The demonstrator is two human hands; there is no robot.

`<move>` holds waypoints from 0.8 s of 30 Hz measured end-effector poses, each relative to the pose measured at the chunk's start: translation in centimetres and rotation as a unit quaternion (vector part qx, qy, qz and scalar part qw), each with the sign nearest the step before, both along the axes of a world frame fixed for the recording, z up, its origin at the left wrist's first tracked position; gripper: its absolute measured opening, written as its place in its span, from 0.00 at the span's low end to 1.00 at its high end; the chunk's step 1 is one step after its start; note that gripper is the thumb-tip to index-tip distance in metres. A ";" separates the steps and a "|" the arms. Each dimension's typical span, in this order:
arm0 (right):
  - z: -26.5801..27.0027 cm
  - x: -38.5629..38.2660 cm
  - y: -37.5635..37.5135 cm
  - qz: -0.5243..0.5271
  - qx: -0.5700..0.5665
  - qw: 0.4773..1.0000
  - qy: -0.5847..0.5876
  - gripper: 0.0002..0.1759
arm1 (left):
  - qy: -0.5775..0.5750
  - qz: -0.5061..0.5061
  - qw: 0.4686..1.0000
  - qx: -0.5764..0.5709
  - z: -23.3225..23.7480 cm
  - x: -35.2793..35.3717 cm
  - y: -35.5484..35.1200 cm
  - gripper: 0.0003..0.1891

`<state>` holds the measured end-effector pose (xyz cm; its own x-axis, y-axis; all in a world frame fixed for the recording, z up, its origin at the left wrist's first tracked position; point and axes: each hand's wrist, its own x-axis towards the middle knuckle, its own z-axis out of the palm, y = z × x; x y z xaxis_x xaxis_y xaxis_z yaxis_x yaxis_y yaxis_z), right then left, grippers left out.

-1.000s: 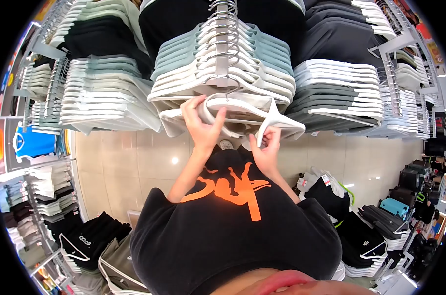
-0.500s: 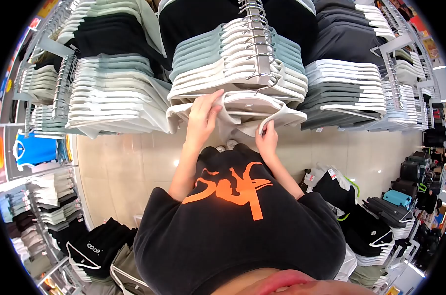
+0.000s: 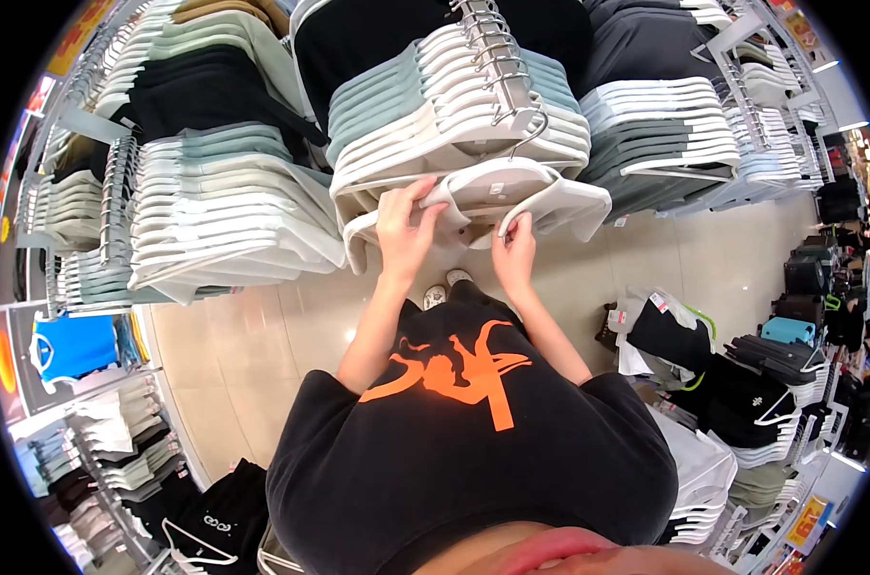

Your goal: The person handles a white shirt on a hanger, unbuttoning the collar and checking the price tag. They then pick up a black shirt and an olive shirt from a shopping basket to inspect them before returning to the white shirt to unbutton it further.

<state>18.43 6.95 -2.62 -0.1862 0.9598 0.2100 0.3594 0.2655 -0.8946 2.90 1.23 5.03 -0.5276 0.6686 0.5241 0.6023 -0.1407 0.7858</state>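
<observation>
A cream collared shirt (image 3: 569, 203) hangs from a hanger with a metal hook (image 3: 531, 139) at the front end of a rail. My left hand (image 3: 403, 233) pinches the left side of its collar between thumb and fingers. On the other side, my right hand (image 3: 514, 257) has the right collar flap between thumb and fingertips. The neck opening faces up, with a small pale label (image 3: 497, 190) inside. Right behind it, more cream and grey-green shirts (image 3: 377, 101) hang in a tight row on white hangers.
Racks of pale shirts (image 3: 229, 225) stand to the left and dark grey shirts (image 3: 646, 139) to the right. Beneath is a shiny tiled floor (image 3: 233, 369). Behind me are black clothes (image 3: 224, 513) at lower left and more hanging garments (image 3: 670, 331) at right.
The view has shifted and tilted slightly. My hands have come a little closer together, still on the collar, and the shirt's front now stands farther out from the row behind.
</observation>
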 end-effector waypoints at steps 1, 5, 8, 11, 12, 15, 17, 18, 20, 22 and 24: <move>-0.1 0.0 0.0 -0.007 -0.013 1.000 0.010 0.12 | 0.003 0.007 1.000 0.002 -0.2 0.2 -0.1 0.18; -0.7 0.2 0.4 -0.034 -0.036 0.998 0.043 0.11 | 0.074 0.033 0.996 0.037 -1.5 0.8 -0.7 0.18; -2.7 0.5 0.9 -0.056 -0.106 0.988 0.092 0.11 | 0.095 0.025 0.994 0.053 -3.3 0.7 -1.9 0.17; -4.8 0.8 0.6 -0.071 -0.108 0.985 0.116 0.14 | 0.039 -0.003 0.999 0.028 -5.3 1.0 -3.2 0.15; -4.7 0.8 0.3 -0.071 -0.117 0.984 0.116 0.15 | 0.018 -0.022 1.000 0.010 -5.7 1.2 -3.5 0.14; -4.2 1.0 -1.0 -0.043 -0.191 0.971 0.140 0.18 | -0.016 -0.077 0.995 -0.063 -6.2 1.8 -3.8 0.13; -4.6 0.9 -1.5 -0.038 -0.204 0.966 0.154 0.20 | 0.005 -0.105 0.991 -0.087 -7.5 2.1 -3.4 0.12; -5.1 0.9 -1.7 -0.036 -0.210 0.964 0.161 0.21 | 0.014 -0.112 0.989 -0.094 -7.6 2.2 -2.9 0.12; -6.9 0.7 -1.5 -0.038 -0.193 0.969 0.147 0.26 | 0.030 -0.127 0.985 -0.109 -7.7 2.7 -2.1 0.11; -8.7 0.3 -0.7 -0.046 -0.160 0.979 0.113 0.29 | 0.064 -0.098 0.980 -0.160 -8.6 3.1 -0.7 0.11; -9.6 -0.2 0.3 -0.048 -0.177 0.975 0.124 0.30 | 0.094 -0.082 0.972 -0.197 -10.2 3.0 0.7 0.10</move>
<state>18.23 7.28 -12.21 -0.0779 0.9909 -0.1097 0.1275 -0.0992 -0.9869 5.92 1.92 -5.13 -0.3168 0.9037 0.2879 0.7361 0.0428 0.6755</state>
